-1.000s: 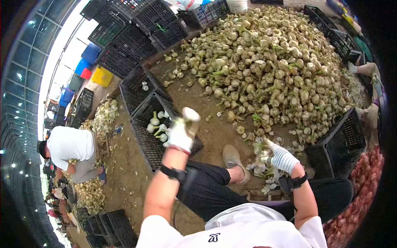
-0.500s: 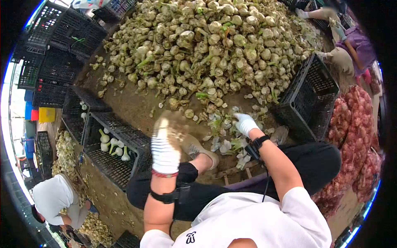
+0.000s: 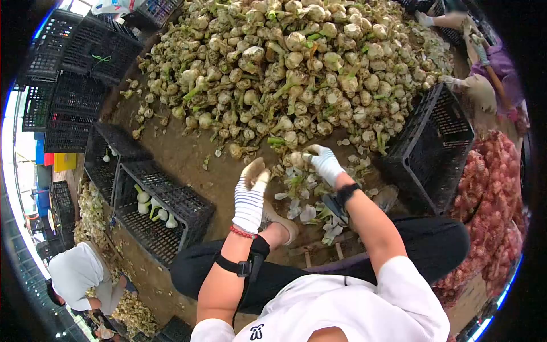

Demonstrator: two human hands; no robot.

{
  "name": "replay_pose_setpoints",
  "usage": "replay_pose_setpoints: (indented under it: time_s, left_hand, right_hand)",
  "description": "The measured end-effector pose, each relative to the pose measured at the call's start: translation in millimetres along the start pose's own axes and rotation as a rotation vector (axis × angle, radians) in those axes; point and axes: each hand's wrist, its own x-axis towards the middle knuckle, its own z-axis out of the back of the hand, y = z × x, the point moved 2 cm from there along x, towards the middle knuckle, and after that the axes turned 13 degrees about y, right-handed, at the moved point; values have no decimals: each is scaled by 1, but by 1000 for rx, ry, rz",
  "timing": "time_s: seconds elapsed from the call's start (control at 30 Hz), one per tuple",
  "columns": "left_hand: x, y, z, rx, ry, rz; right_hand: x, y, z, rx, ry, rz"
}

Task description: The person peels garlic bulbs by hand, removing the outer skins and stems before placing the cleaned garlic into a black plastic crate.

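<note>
My left hand (image 3: pixel 250 192), in a striped white glove, is held above the dirt floor with its fingers curved and apart and nothing between them. Right of it, my right hand (image 3: pixel 326 165), also gloved, has its fingertips closed on a garlic bulb (image 3: pixel 297 160) at the near edge of a large garlic pile (image 3: pixel 273 74). Loose peeled skins and leaf scraps (image 3: pixel 307 214) lie just below this hand. To the left, a black crate (image 3: pixel 156 228) holds several clean white bulbs with green stems (image 3: pixel 154 208).
Another black crate (image 3: pixel 427 148) stands tilted at the right, beside red net sacks of garlic (image 3: pixel 484 211). Black crates are stacked (image 3: pixel 74 102) at the upper left. One person (image 3: pixel 80 273) bends at the lower left; another (image 3: pixel 496 71) is at the upper right.
My left hand has moved right and its fingers are now clear of blur. My right hand has shifted slightly up and left, onto a bulb.
</note>
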Motion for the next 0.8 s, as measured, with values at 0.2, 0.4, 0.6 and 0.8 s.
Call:
replay_pose_setpoints:
  time_s: [0.2,0.4,0.6,0.8]
  left_hand:
    - [-16,-15,-41,6,375,-19]
    - [-51,-40,-65,324,332,-467]
    - [-82,-61,-74,529,256,-606]
    - [-94,-65,-76,234,332,-547]
  right_hand:
    - [-128,81,-23,321,376,404]
    - [-194,91,-61,576,405,707]
    - [-221,103,-74,590,184,641]
    - [-241,104,-61,207,182,762]
